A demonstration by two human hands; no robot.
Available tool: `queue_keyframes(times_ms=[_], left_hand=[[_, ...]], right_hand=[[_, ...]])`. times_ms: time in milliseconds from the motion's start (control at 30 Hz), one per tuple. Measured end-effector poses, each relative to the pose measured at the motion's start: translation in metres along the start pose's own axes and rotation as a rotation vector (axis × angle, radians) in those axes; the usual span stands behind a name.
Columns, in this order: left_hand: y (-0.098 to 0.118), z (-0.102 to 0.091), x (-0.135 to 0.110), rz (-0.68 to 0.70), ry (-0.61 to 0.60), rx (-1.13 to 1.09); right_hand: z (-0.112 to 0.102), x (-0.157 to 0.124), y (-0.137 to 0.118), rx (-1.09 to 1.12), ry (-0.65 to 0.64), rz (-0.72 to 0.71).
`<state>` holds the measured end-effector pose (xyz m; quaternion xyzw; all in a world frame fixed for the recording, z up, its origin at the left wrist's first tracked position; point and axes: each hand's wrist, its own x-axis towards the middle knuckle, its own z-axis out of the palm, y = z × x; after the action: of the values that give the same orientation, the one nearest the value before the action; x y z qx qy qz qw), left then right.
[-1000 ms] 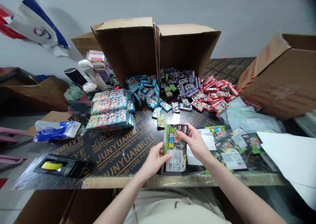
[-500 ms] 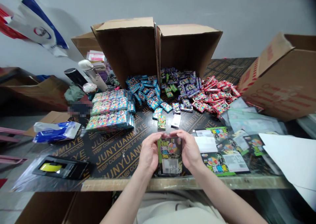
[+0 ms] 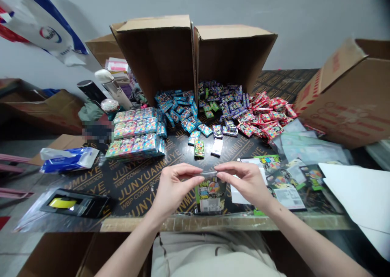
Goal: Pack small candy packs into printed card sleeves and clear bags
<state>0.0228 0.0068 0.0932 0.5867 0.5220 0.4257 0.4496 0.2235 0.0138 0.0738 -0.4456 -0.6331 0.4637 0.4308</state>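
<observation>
You have a printed packet (image 3: 211, 193) in both hands at the near edge of the plywood table (image 3: 137, 224), right in front of your body. Your left hand (image 3: 172, 185) and right hand (image 3: 248, 183) are each closed in a pinch, thumb against fingertips, on the clear top strip (image 3: 209, 173) of the packet's sleeve. One hand has each end of the strip, and your fingertips nearly meet in the middle.

The step in hand looks like work on that top edge: pressing it flat or folding it down. By my reading, the next move calls for an even pinch from both sides, so the strip lies straight across and the film does not wrinkle or skew.

The packet's long axis runs from you toward the far side of the table. Its top edge points away from you, toward the loose green pack (image 3: 199, 149) and the white one (image 3: 217, 147) just beyond. Its white label end points at the table edge. The printed face is turned up toward you. I cannot tell whether the bottom rests on the table or hangs just above it. More printed cards (image 3: 283, 187) lie just to your right.
</observation>
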Motion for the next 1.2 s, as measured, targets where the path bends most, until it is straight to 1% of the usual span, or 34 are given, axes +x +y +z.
queue_keyframes(times_ms=[67,100,167,233,300,367,467,500,533,600,667,733,800,833,867,933,967,1000,1033,1067,1100,1133,1167,1200], left_hand=[[0.004,-0.002,0.005,-0.035,-0.055,-0.026],[0.006,-0.002,0.005,-0.029,-0.069,-0.018],[0.009,-0.001,0.004,0.033,-0.071,0.032],[0.009,0.002,-0.001,0.140,-0.061,0.118],[0.006,0.005,-0.008,0.253,-0.045,0.203],[0.003,0.008,-0.014,0.324,-0.038,0.245],[-0.001,0.010,-0.017,0.352,-0.054,0.259],[-0.002,0.009,-0.016,0.346,-0.059,0.256],[-0.003,0.007,-0.015,0.333,-0.057,0.248],[-0.008,-0.001,-0.011,0.291,0.002,0.221],[-0.019,-0.014,-0.006,0.220,0.125,0.190],[-0.037,-0.031,-0.002,0.115,0.277,0.154],[-0.060,-0.052,-0.002,-0.005,0.420,0.100],[-0.072,-0.063,-0.004,-0.052,0.502,0.077],[-0.084,-0.073,-0.008,-0.081,0.597,0.054],[-0.105,-0.092,-0.019,-0.139,0.764,0.037],[-0.113,-0.099,-0.027,-0.186,0.796,0.083],[-0.119,-0.105,-0.035,-0.239,0.794,0.185],[-0.124,-0.110,-0.043,-0.281,0.772,0.330],[-0.127,-0.112,-0.049,-0.288,0.740,0.481],[-0.129,-0.112,-0.055,-0.265,0.699,0.607],[-0.129,-0.110,-0.058,-0.215,0.665,0.680],[-0.128,-0.106,-0.059,-0.157,0.631,0.688],[-0.126,-0.100,-0.058,-0.114,0.589,0.633]], right_hand=[[-0.001,0.003,-0.006,-0.002,-0.036,0.034],[-0.001,0.005,-0.009,-0.006,-0.053,0.037],[-0.002,0.007,-0.012,-0.024,-0.070,0.023],[-0.005,0.006,-0.011,-0.054,-0.081,0.000],[-0.007,0.002,-0.007,-0.099,-0.088,-0.049],[-0.010,-0.005,-0.001,-0.152,-0.093,-0.149],[-0.015,-0.016,0.010,-0.215,-0.136,-0.318],[-0.016,-0.019,0.014,-0.228,-0.162,-0.328],[-0.016,-0.022,0.019,-0.229,-0.173,-0.304],[-0.013,-0.027,0.032,-0.198,-0.142,-0.173],[-0.003,-0.033,0.049,-0.165,-0.144,-0.019],[0.013,-0.037,0.065,-0.175,-0.253,0.074],[0.032,-0.031,0.075,-0.205,-0.362,0.083],[0.040,-0.022,0.077,-0.213,-0.368,0.054],[0.047,-0.010,0.078,-0.223,-0.336,0.003],[0.057,0.028,0.077,-0.288,-0.222,-0.125],[0.059,0.050,0.076,-0.366,-0.155,-0.187],[0.061,0.074,0.076,-0.497,-0.116,-0.213],[0.061,0.098,0.077,-0.643,-0.089,-0.197],[0.062,0.120,0.079,-0.784,-0.088,-0.147],[0.063,0.139,0.081,-0.887,-0.100,-0.105],[0.064,0.155,0.083,-0.949,-0.111,-0.075],[0.065,0.167,0.085,-0.984,-0.124,-0.056],[0.066,0.176,0.087,-0.996,-0.131,-0.051]])
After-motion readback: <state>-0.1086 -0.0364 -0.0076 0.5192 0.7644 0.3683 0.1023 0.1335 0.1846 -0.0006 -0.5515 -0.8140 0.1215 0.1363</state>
